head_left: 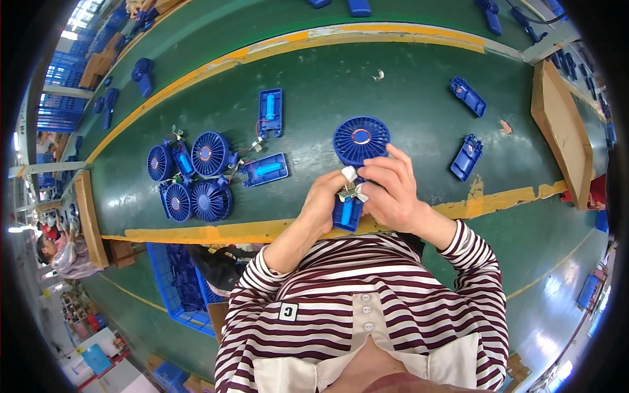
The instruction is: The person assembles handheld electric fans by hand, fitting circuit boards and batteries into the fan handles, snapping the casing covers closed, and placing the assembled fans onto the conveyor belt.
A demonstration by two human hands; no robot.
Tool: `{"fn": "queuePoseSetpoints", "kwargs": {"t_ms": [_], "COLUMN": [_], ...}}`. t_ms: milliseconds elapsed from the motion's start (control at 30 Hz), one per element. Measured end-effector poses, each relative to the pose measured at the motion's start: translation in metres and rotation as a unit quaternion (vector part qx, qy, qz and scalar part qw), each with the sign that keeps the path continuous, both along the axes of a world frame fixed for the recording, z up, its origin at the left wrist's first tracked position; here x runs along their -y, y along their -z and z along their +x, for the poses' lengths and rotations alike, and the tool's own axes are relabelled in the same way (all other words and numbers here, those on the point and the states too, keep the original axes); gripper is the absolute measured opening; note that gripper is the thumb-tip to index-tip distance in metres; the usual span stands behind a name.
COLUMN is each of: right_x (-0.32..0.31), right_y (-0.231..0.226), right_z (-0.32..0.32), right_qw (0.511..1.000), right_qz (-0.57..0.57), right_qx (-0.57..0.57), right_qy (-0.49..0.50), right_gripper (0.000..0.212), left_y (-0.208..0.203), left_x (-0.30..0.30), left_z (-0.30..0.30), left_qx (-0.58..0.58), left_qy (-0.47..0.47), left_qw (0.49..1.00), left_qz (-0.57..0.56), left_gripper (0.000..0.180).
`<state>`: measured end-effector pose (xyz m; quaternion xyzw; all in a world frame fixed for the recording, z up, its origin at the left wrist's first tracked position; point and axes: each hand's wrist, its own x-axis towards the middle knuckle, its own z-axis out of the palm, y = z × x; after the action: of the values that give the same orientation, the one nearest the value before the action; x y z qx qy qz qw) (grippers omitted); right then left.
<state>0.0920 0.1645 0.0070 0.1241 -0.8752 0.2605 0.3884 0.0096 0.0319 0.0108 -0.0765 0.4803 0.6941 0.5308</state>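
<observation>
A blue handheld fan (362, 140) lies in front of me, its round grille away from me and its opened handle, with a light-blue battery cell (346, 213), toward me. A small circuit board (348, 190) is over the handle between my hands. My left hand (320, 201) is closed at the left of the handle, its white-covered fingertip just above the board. My right hand (392, 190) pinches at the board's right edge, one white-covered finger by it; its other fingers bend near the grille's lower rim. Their exact contact points are partly hidden.
Left on the green bench stand several fan heads (211, 154), with two battery-fitted handle shells (267, 169) beside them. Two handle shells (467, 157) lie at right. Wooden boards (562, 131) edge the station. A blue crate (171, 288) is below, left; a conveyor (262, 33) runs behind.
</observation>
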Motion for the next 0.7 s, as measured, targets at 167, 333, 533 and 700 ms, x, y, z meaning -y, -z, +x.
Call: {"fn": "queuePoseSetpoints", "kwargs": {"t_ms": [167, 333, 533, 700], "right_x": [0.001, -0.001, -0.004, -0.008], "right_y": [0.014, 0.01, 0.001, -0.014], "right_z": [0.008, 0.009, 0.006, 0.002], "right_qw": [0.999, 0.999, 0.997, 0.986], "right_qz": [0.005, 0.033, 0.031, -0.102], "right_qx": [-0.003, 0.016, 0.061, 0.132], "right_qy": [0.045, 0.037, 0.026, 0.0], "right_gripper": [0.022, 0.018, 0.018, 0.021], "left_y": [0.001, 0.001, -0.002, 0.018], "left_x": [-0.003, -0.006, -0.005, 0.003], "left_z": [0.007, 0.008, 0.008, 0.003], "left_qx": [-0.044, -0.048, -0.049, -0.012], "left_qy": [-0.088, -0.08, -0.066, -0.082], "left_qw": [0.995, 0.995, 0.997, 0.996], "left_qz": [0.011, 0.019, 0.009, -0.032], "left_gripper": [0.022, 0.022, 0.021, 0.027]}}
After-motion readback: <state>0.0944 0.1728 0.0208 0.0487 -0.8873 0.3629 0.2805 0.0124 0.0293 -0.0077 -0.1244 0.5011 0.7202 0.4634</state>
